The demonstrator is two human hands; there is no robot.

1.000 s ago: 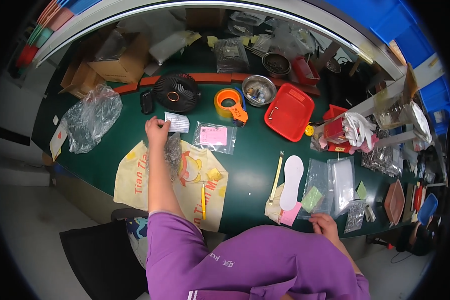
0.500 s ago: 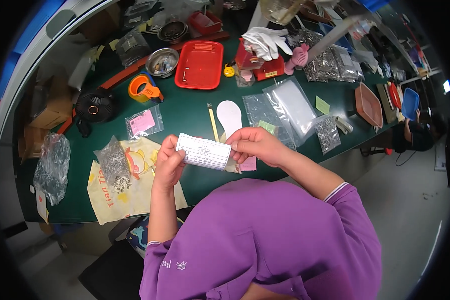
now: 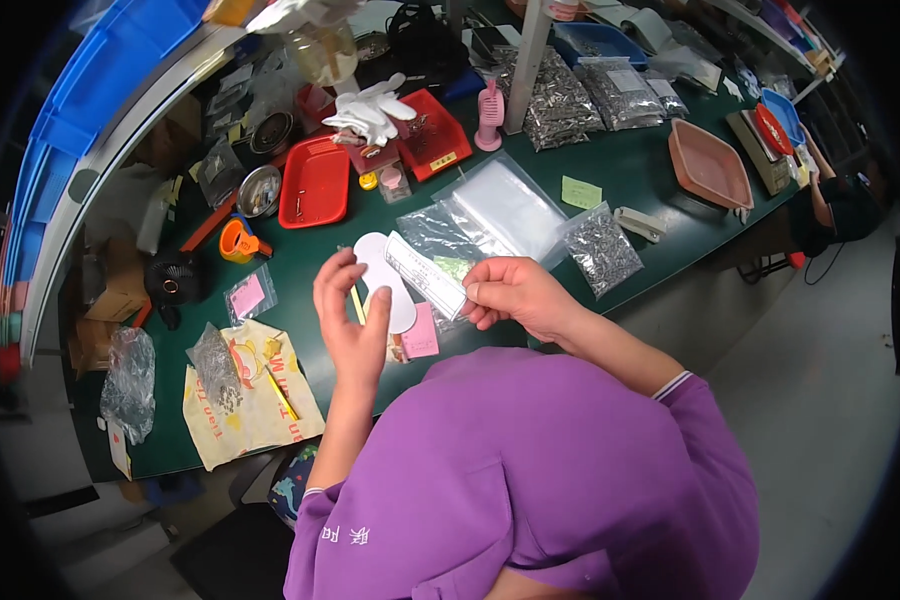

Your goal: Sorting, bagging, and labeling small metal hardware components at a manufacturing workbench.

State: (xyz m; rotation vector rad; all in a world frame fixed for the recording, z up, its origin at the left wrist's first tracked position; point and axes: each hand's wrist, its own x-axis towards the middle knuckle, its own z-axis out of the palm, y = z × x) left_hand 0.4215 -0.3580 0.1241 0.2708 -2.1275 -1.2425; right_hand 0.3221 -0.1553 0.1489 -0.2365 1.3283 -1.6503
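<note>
We've got the white label strip (image 3: pixel 425 276) pinched at its near end by the right hand (image 3: pixel 515 293), thumb and fingers clamped on it; it hangs in the air just above the green table (image 3: pixel 660 170), over the white oval card (image 3: pixel 385 280) and the pink note (image 3: pixel 420 335). The left hand (image 3: pixel 348 325) is off it, fingers spread and holding nothing, just beside the strip's far end.

Risks as we judge them:
- One-end pinch: the strip can droop, curl, or stick to itself if it is adhesive — we cannot tell.
- The free end could snag the clear bags (image 3: pixel 500 205) lying right beneath.
- The bag of small metal parts (image 3: pixel 600 250) sits near the right wrist; a sweep of the forearm could knock it off the edge.

Counts, as far as we can see:
- label strip: 1
- white oval card: 1
- pink notes: 2, the second in a small bag (image 3: pixel 247 296)
- red trays (image 3: pixel 315 180): 2
- brown tray (image 3: pixel 708 163): 1
- metal bowls (image 3: pixel 260 190): 2
- orange tape dispenser (image 3: pixel 238 242): 1
- yellow printed bag (image 3: pixel 245 395): 1
- white gloves (image 3: pixel 370 110): one pile, count unclear
</note>
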